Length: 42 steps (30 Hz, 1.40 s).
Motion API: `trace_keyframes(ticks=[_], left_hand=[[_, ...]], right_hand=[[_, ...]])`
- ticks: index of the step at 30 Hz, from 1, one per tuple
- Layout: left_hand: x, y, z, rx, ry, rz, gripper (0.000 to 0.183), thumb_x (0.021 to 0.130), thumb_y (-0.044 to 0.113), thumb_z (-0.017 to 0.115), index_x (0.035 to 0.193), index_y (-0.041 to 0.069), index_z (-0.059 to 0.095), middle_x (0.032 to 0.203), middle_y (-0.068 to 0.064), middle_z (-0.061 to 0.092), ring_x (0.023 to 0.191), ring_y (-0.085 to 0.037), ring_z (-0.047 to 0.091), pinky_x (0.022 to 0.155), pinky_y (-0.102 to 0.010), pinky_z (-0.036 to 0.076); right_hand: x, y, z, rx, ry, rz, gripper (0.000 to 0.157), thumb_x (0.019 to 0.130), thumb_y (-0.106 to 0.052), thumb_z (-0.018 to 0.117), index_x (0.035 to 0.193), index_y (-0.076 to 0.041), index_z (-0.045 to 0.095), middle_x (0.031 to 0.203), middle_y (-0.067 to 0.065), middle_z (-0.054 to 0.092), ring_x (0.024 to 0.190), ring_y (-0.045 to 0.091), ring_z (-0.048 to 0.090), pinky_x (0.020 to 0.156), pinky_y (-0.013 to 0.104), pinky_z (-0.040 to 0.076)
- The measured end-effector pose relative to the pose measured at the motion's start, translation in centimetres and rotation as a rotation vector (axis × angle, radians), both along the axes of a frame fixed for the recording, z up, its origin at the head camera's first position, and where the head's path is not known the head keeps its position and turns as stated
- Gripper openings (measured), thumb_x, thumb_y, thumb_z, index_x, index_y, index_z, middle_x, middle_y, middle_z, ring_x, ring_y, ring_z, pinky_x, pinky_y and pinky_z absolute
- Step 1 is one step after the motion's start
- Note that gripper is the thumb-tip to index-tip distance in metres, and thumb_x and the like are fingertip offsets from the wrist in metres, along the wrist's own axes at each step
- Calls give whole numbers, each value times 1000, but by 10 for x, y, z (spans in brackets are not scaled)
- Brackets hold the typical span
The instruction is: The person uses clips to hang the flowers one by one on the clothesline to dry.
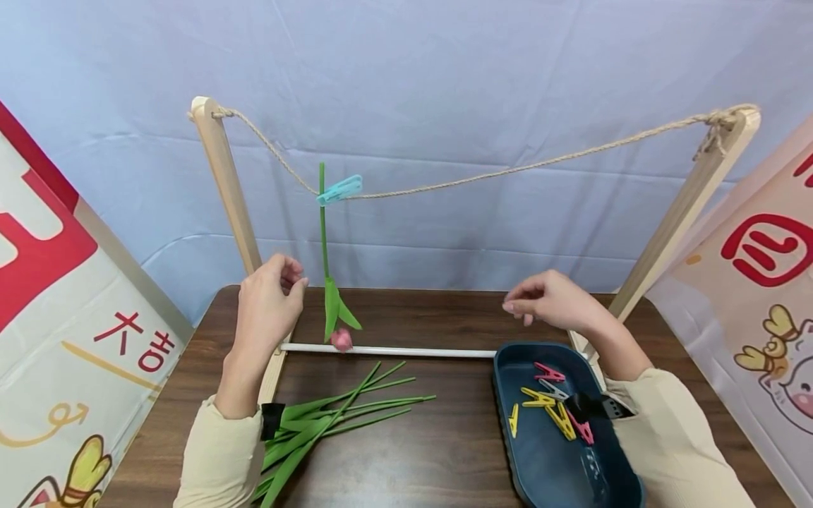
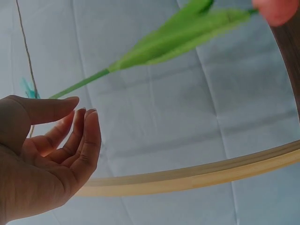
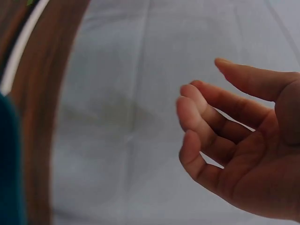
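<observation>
A pink artificial tulip (image 1: 341,340) hangs head down from the rope (image 1: 470,183), its green stem (image 1: 322,240) clipped there by a light blue clothespin (image 1: 341,190). Just left of the flower my left hand (image 1: 265,303) is raised, fingers loosely bent and holding nothing; the left wrist view shows the tulip's leaf (image 2: 178,44) beyond the fingertips. My right hand (image 1: 554,303) hovers above the back of the dark blue basket (image 1: 527,451), also holding nothing, with thumb and fingers apart in the right wrist view. Several yellow, pink and grey clothespins (image 1: 559,421) lie in the basket.
Several green tulip stems (image 1: 343,413) lie on the brown table (image 1: 444,437) beside my left forearm, their heads hidden or out of view. Two wooden posts (image 1: 225,183) carry the rope, with a white rod (image 1: 394,351) low between them. A pale cloth hangs behind.
</observation>
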<state>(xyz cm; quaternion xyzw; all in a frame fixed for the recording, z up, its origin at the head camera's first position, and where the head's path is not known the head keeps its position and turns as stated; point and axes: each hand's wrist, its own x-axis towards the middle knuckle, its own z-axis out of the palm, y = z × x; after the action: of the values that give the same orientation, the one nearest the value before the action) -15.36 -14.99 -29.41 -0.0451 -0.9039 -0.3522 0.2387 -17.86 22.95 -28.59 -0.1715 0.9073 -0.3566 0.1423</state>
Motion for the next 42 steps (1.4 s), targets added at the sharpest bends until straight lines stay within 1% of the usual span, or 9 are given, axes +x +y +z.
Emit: trace_keyframes(ticks=[6,11,14,18,23,30,35,38,42], left_hand=[[0,-1,-3,-15,-8,0,8,83,-2,62,89,-1,59,78,-15,62,74,-30,61,68,-45,42],[0,-1,-5,-16,-8,1,8,83,-1,63,90,-1,59,77,-14,61,72,-29,60,67,-44,42],[1,-1,-5,-19,-12,-5,7,83,-1,62,90,-1,59,77,-13,61,71,-28,59,67,-43,41],[2,0,-6,-21,-27,-14,7,84,-1,62,90,-1,58,77,-13,61,71,-29,58,66,-43,41],[3,2,-9,-21,-40,-21,7,84,1,62,90,0,59,76,-12,61,72,-27,59,65,-42,42],[6,5,-14,-25,-74,-33,5,86,3,61,89,0,59,74,-10,62,74,-27,62,66,-42,44],[7,5,-18,-37,-81,-38,4,86,4,61,89,2,59,74,-9,61,73,-26,61,66,-42,43],[7,4,-21,-46,-76,-36,5,86,4,62,89,2,59,73,-8,60,72,-26,60,64,-41,43],[7,4,-23,-53,-67,-40,6,86,5,62,89,1,59,72,-8,60,71,-25,59,64,-41,42]], right_hand=[[2,37,-52,-39,-146,-1,17,89,-3,56,96,8,65,78,8,63,67,22,60,62,35,51],[7,59,-96,-92,-253,-22,17,86,4,51,95,13,62,83,13,64,70,26,61,63,38,52],[9,65,-117,-137,-316,-52,20,86,7,47,99,18,58,86,18,64,71,28,62,65,42,53],[12,65,-136,-174,-370,-71,22,85,10,44,101,22,54,88,21,63,72,32,64,67,45,53],[16,58,-148,-156,-383,-77,19,86,11,45,97,20,57,87,21,64,73,32,65,67,42,54],[17,54,-152,-137,-380,-117,17,86,12,46,95,19,59,82,18,63,75,30,64,68,42,54],[17,54,-156,-121,-374,-102,16,84,13,47,93,18,60,83,17,64,78,30,65,69,41,54],[17,55,-157,-114,-338,-102,14,81,14,50,88,16,61,80,17,64,74,29,64,66,41,54],[17,58,-155,-71,-262,-140,10,78,13,54,82,13,64,75,15,65,67,25,62,60,40,52]])
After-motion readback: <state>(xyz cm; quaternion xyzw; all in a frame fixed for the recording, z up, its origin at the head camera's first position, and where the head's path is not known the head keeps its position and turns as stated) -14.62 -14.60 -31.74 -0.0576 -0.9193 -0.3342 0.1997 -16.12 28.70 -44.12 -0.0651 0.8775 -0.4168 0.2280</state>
